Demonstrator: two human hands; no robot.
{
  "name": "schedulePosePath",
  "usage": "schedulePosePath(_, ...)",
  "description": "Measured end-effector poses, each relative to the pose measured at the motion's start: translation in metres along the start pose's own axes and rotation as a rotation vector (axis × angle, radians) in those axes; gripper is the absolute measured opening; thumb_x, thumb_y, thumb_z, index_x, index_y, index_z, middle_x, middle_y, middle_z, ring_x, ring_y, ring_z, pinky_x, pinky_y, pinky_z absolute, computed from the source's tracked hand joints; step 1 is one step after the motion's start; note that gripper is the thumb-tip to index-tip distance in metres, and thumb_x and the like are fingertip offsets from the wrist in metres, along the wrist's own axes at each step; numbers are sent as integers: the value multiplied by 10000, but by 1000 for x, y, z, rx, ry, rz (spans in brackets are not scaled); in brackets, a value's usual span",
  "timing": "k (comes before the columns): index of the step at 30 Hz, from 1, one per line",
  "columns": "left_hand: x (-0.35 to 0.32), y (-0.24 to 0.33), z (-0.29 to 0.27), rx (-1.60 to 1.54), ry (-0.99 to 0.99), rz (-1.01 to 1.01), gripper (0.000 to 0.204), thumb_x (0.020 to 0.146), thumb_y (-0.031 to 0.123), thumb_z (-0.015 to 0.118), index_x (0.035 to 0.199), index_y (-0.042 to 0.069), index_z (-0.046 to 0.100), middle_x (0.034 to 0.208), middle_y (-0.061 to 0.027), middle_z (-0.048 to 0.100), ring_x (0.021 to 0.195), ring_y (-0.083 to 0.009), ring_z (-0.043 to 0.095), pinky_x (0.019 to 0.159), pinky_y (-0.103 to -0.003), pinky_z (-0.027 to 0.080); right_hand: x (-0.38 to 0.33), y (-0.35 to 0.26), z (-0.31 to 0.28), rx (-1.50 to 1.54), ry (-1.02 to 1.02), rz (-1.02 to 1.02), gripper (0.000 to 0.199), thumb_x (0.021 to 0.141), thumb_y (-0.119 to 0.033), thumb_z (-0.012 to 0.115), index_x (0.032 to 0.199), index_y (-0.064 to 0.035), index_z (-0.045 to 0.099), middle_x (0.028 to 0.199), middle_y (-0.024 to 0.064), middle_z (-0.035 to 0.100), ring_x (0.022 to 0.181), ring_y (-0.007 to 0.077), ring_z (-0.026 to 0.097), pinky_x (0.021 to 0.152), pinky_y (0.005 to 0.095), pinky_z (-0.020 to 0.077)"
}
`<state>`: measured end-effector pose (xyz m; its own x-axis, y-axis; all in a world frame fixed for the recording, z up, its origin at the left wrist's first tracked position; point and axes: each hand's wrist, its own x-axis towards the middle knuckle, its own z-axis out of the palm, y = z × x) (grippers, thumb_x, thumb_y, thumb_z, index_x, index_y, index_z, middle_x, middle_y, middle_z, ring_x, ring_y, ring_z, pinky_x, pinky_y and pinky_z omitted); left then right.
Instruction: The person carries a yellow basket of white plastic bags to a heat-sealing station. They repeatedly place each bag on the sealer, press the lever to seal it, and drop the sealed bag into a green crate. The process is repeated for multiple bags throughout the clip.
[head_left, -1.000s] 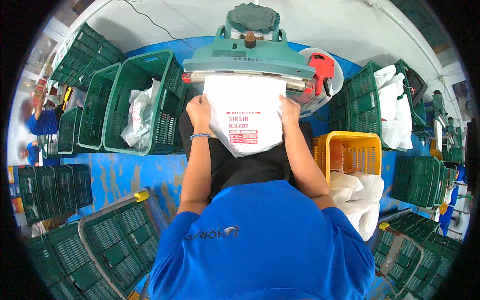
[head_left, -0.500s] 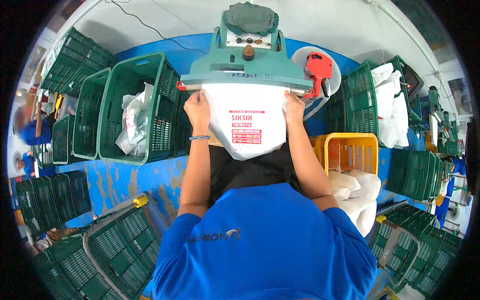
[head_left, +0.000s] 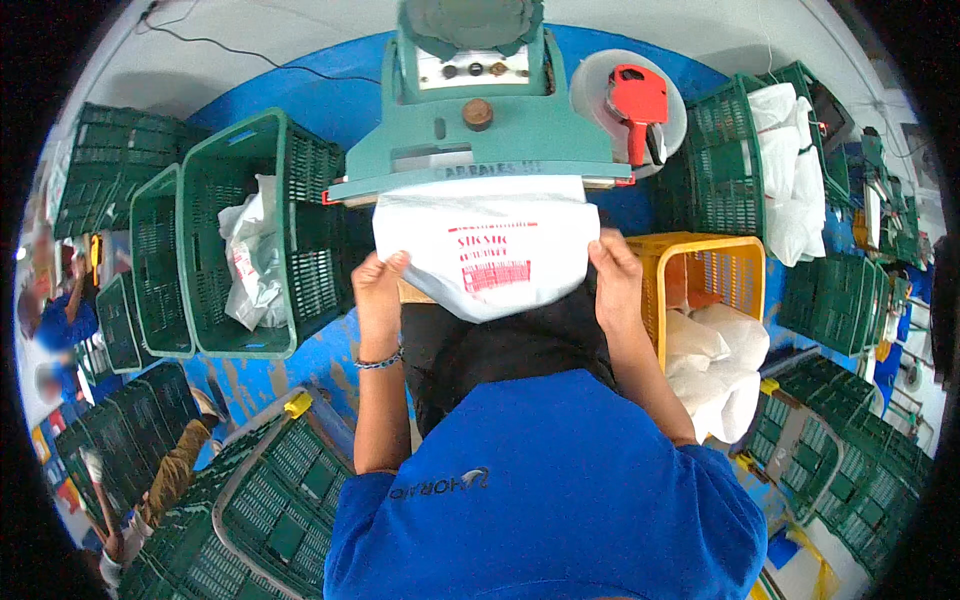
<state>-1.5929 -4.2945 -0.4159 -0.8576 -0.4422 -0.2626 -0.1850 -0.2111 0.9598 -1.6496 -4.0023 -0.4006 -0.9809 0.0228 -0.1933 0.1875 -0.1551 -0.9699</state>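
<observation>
Bag [head_left: 490, 215] and machine [head_left: 480, 130] are meeting in the upper middle of the frame: the white, red-printed bag is spreading below the green machine's long bar, its top edge either touching the bar or running under it. The left hand [head_left: 380, 285], left of centre, is pinching one side edge between thumb and bent fingers; the right hand [head_left: 617, 272], right of centre, is gripping the opposite edge. Between them the lower part is sagging into a rounded point over the dark trousers [head_left: 495, 355], so the material is probably behaving as soft, light and limp, creasing easily and perhaps slipping a little under fingertips, without seeming fragile. How full it is, I cannot tell. Both side edges are offering the best hold, keeping the front panel spread and fingers clear of the bar.
</observation>
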Motion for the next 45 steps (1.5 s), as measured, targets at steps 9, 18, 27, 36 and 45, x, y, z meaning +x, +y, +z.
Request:
schedulePosePath(9,45,24,32,-249,106,146,146,842,78,652,932,-36,662,871,-35,657,773,-86,574,733,-236,454,160,-26,-63,-708,460,-373,381,870,-353,596,995,6,620,949,130,636,800,210,592,750,336,467)
schedulePosePath(18,31,12,28,-193,178,99,132,828,64,636,918,-29,668,832,2,642,739,-61,544,700,-218,430,290,73,-116,-1763,104,196,895,633,-538,719,1250,40,424,1158,233,560,1071,399,540,926,463,417)
schedulePosePath(27,34,15,35,-220,155,113,173,866,133,646,941,-22,662,856,-29,654,747,-77,572,683,-222,452,96,-24,-134,-155,152,40,432,789,-112,589,1199,-15,498,997,84,571,877,187,560,758,291,469)
schedulePosePath(36,35,18,45,-266,205,134,204,849,146,677,940,-37,672,844,-24,656,733,-66,563,665,-210,441,-67,-14,-44,-521,-372,-13,460,796,-264,633,1165,-10,531,1121,194,563,1015,346,558,850,409,468)
schedulePosePath(45,38,10,44,-358,198,134,223,864,143,659,975,-50,651,878,-28,649,767,-71,558,704,-216,437,-94,-40,-100,-825,-165,108,345,738,-190,722,994,-6,583,832,80,627,768,266,607,697,361,492)
